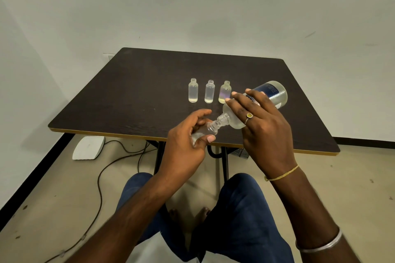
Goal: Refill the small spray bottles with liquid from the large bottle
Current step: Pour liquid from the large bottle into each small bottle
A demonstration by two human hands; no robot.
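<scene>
Over knees (241,203), clutching small bottle (206,132) in left hand (186,147), tipping large bottle (271,92) with right hand (263,126); risking spill from misaligned necks.

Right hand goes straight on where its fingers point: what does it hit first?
Probably the rightmost small bottle in the row; the right hand, gripping the large bottle, has its fingertips close beside it, though depth is unclear.

Three open bottles (209,91) mid-table (132,92)

Hands, left (185,142) and right (263,131), in curled grips
</scene>
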